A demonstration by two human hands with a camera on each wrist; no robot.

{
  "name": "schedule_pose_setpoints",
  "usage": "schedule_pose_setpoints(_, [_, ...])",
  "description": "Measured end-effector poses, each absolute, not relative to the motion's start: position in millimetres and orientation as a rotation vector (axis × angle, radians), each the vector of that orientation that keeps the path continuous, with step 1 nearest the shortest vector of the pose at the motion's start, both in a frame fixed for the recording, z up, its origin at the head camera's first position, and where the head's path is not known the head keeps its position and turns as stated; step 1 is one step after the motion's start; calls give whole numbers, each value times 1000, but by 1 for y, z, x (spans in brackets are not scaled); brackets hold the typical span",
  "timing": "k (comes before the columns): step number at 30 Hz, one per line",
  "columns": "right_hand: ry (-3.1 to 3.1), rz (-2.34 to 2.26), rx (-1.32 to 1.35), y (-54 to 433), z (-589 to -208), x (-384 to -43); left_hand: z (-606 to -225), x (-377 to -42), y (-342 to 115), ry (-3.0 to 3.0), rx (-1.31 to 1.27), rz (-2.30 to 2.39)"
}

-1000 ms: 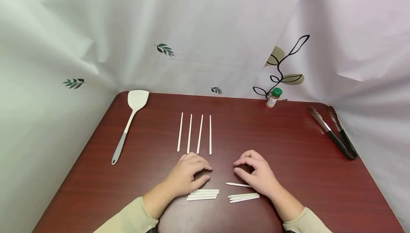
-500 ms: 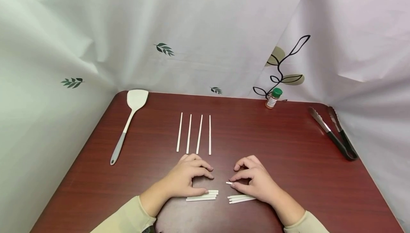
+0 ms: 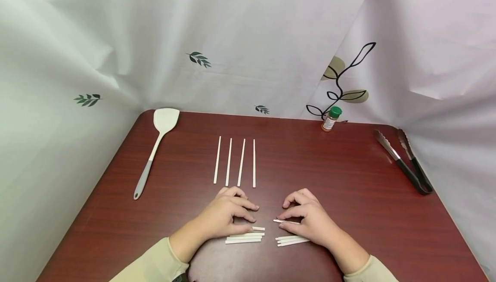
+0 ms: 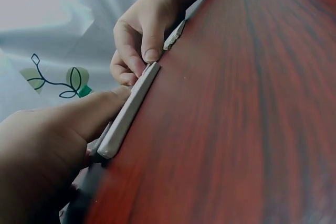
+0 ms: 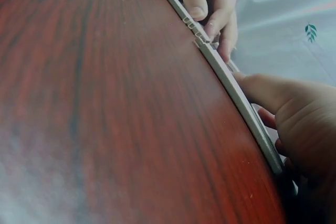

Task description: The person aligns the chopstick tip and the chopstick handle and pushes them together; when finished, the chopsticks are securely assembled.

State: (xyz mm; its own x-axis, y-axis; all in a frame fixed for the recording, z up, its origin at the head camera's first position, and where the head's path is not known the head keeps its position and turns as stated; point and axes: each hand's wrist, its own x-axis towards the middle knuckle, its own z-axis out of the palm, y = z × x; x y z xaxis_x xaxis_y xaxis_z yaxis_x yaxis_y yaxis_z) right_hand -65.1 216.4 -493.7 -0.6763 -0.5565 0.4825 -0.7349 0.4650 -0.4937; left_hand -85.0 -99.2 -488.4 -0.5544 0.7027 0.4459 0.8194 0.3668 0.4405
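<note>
Low in the head view, my left hand lies beside a small pile of white sticks. Its thumb touches one white stick at the pile's far side, a narrow gap from the others, while its other fingers bend loosely over the table. Opposite it, my right hand has thumb and index finger on either side of another white stick, pinching near its left end. A second pile of white sticks lies just below, partly hidden under that hand. In the left wrist view the sticks appear end-on along the tabletop.
Several longer-looking white sticks stand in a row beyond my left hand. A white spatula lies at the left, a green-capped spice bottle stands at the back, and metal tongs lie at the right. Fabric hangs behind the table.
Both hands have moved slightly nearer me. My right thumb and index finger have come around the single stick. My left thumb has reached its pile, and one stick there has shifted slightly away.
</note>
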Motion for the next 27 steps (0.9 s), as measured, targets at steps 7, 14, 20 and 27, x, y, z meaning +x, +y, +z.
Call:
schedule_pose_setpoints(7, [-2459, 1029, 1105, 214, -493, -65, -488, -85, -100, -2379, -1432, -890])
schedule_pose_setpoints(14, [-2507, 1024, 1050, 212, -491, -65, -490, -86, -98, -2396, -1373, -930])
schedule_pose_setpoints(20, [-2528, 1053, 994, 210, -490, -65, -492, -87, -95, -2418, -1266, -975])
schedule_pose_setpoints(27, [-2563, 1058, 939, 210, -488, -63, -491, -87, -93, -2310, -1194, -1151])
